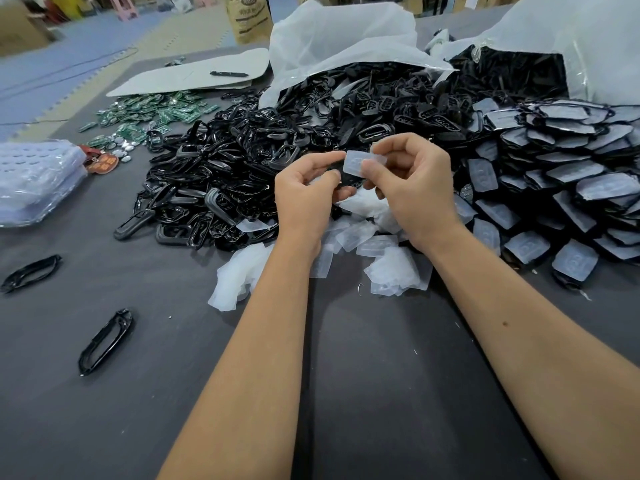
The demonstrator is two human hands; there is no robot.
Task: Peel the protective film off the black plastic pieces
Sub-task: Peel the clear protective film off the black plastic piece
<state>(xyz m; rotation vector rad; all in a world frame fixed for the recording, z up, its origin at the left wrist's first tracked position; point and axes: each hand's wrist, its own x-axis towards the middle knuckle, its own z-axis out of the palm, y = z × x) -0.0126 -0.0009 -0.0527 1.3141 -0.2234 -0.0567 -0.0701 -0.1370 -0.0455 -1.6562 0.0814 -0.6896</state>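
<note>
Two bare hands meet above the middle of a dark grey surface. The left hand has its fingers curled round a black plastic piece, mostly hidden behind them. The right hand pinches a translucent protective film between thumb and forefinger, just right of the left hand's fingertips; whether the film is fully free of the piece cannot be told.

Directly below the hands lies a loose heap of peeled films, too many and too overlapped to count. To the right, a spread of film-covered pieces runs to the frame's edge, dozens at least. Behind and left of the hands sits a large pile of bare black frames, uncountable. Two single black frames lie apart at near left: one nearer, one farther left.

Far back, two white plastic bags spill black parts. Far left lie green circuit boards, a grey card bearing one pen, and stacked clear trays.
</note>
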